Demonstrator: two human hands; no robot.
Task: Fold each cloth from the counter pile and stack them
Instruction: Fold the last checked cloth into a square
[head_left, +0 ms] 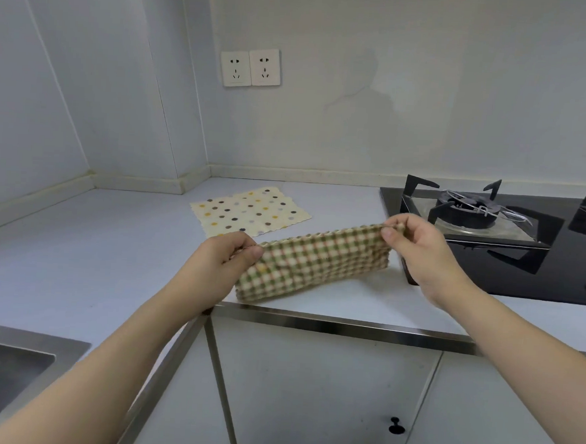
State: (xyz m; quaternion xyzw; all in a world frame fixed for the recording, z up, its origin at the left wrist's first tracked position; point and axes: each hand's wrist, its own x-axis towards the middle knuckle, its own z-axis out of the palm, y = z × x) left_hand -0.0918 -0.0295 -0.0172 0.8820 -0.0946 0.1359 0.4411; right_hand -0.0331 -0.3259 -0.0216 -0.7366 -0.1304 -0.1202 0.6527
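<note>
A green, red and cream checked cloth is stretched between my hands above the front of the white counter. Its lower edge touches the countertop. My left hand pinches its upper left corner. At the upper right corner my right hand pinches the cloth between thumb and fingers. Behind it, a cream cloth with coloured polka dots lies flat on the counter.
A black gas hob with burner grates fills the counter's right side, close to my right hand. A steel sink sits at the lower left. Two wall sockets hang above. White cabinet doors are below the counter's metal edge.
</note>
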